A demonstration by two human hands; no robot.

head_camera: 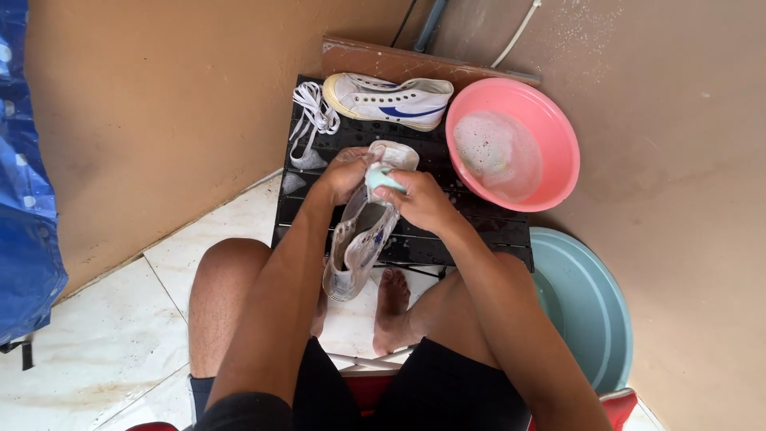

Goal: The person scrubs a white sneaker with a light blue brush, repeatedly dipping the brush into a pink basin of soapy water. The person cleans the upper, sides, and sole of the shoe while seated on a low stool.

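A wet white high-top sneaker (357, 243) leans on the front of a low black slatted table (471, 227), its toe pointing away from me. My left hand (341, 175) grips the shoe near its toe. My right hand (421, 199) presses a pale green brush (381, 177) onto the shoe's upper. A second white sneaker with a blue mark (389, 100) lies on its side at the table's back. White laces (309, 120) lie piled at the table's back left corner.
A pink basin (550, 128) with soapy water sits on the table's right end. A pale green basin (590, 307) stands on the floor to the right. Brown walls close in behind and at both sides. Blue plastic sheeting (24, 199) hangs at far left. My bare feet (389, 307) rest on white tiles.
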